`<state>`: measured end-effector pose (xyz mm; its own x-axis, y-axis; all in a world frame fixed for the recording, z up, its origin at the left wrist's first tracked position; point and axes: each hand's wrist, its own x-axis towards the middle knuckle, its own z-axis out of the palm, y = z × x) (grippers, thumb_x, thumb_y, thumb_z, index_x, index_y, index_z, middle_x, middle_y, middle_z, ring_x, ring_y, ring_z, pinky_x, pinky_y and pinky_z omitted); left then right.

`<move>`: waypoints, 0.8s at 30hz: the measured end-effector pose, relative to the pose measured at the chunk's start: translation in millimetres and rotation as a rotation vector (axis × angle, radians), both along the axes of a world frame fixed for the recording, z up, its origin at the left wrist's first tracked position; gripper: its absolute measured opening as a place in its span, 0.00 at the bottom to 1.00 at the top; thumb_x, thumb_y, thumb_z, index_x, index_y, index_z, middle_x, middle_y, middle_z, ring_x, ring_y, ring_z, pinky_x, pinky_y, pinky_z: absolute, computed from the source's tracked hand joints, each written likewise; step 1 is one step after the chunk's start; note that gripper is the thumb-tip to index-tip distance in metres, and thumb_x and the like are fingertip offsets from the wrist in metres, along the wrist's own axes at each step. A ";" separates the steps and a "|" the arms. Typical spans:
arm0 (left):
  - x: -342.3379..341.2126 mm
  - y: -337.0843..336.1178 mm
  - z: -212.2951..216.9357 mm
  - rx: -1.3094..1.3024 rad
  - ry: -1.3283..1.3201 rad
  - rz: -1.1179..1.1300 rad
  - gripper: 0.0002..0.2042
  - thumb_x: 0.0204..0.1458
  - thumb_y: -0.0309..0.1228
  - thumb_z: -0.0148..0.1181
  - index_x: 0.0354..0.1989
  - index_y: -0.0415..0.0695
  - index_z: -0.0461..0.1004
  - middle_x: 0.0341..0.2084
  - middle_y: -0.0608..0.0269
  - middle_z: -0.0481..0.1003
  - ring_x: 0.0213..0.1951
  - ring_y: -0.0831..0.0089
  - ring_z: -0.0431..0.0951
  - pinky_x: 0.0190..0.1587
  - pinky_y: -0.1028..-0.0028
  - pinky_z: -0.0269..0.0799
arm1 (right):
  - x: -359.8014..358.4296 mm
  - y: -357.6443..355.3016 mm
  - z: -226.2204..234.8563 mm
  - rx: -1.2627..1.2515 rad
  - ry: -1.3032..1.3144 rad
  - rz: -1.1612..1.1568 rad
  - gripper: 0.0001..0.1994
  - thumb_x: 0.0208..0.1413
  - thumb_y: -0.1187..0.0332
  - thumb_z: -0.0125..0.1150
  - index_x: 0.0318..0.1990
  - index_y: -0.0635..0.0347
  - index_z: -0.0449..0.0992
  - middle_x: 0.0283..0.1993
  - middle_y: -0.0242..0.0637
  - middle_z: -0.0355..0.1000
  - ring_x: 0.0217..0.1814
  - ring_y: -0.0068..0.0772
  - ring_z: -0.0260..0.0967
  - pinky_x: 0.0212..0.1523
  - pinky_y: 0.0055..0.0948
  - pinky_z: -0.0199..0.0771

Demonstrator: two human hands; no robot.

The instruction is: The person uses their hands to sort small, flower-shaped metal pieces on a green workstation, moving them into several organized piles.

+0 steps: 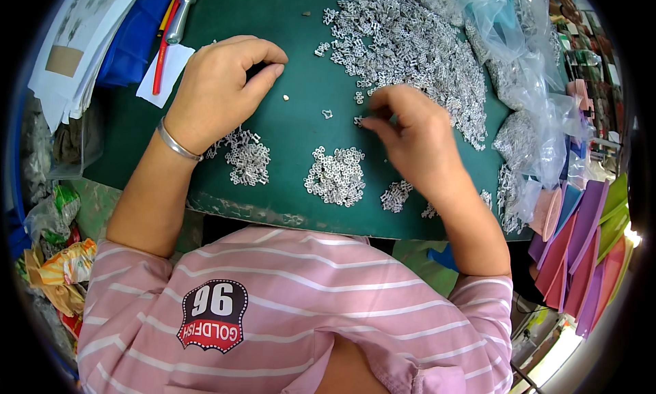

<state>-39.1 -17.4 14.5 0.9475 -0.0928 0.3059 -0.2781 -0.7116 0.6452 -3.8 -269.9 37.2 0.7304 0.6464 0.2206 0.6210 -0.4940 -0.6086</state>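
Small silvery pieces [410,46]: where do they lie in the head view?

On a dark green table [253,11]. Most spread in a broad heap at the far right, and smaller piles sit nearer the person: a left pile [249,167] by the left wrist, a middle pile [335,177], and a little pile [396,197] to the right of it.

Any on their own?

Yes, a loose piece [327,113] lies between the hands, with a pale chip [285,97] just left of it.

What is the right hand [413,131] doing?

It hangs beside the heap's near edge, fingers bent, thumb and forefinger close together. One piece [358,121] shows right at the thumb tip; the hand is blurred, so I can't tell whether it is pinched or only touched.

And the left hand [222,76]?

Palm down over the table, above the left pile, thumb and forefinger tips nearly meeting. I can't tell whether anything sits between them. A silver bangle [179,145] circles that wrist.

What else surrounds the work?

A red pen [160,69] on white paper [179,61] at the far left, clear plastic bags [547,138] along the right, and coloured bins [581,244] beyond the table's right edge.
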 end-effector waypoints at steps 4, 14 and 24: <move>-0.9 0.3 -0.3 -0.014 0.007 0.001 0.04 0.49 0.21 0.60 0.33 0.35 0.77 0.28 0.56 0.77 0.33 0.65 0.78 0.38 0.73 0.71 | -9.5 5.3 -5.1 -0.063 0.017 0.042 0.10 0.44 0.84 0.59 0.33 0.63 0.67 0.29 0.47 0.68 0.34 0.54 0.69 0.34 0.44 0.70; 1.5 1.4 -4.9 -0.040 0.023 -0.017 0.05 0.51 0.22 0.60 0.35 0.36 0.77 0.32 0.57 0.78 0.37 0.68 0.78 0.42 0.74 0.72 | -6.9 -75.7 23.5 0.092 0.023 -0.272 0.11 0.47 0.86 0.60 0.39 0.65 0.74 0.34 0.39 0.72 0.34 0.30 0.72 0.36 0.27 0.73; 2.8 15.3 -13.0 0.114 0.007 0.002 0.06 0.55 0.24 0.59 0.39 0.35 0.77 0.36 0.58 0.79 0.40 0.71 0.78 0.46 0.76 0.71 | -60.2 -227.4 40.4 -0.433 0.306 -0.731 0.07 0.45 0.82 0.62 0.33 0.67 0.78 0.29 0.43 0.75 0.33 0.36 0.74 0.37 0.31 0.72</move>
<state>-36.3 -2.1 1.5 0.9499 -0.1248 0.2864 -0.2721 -0.7810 0.5621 -64.0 -497.3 77.6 0.9783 -0.0209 -0.2061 -0.0965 -0.9263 -0.3642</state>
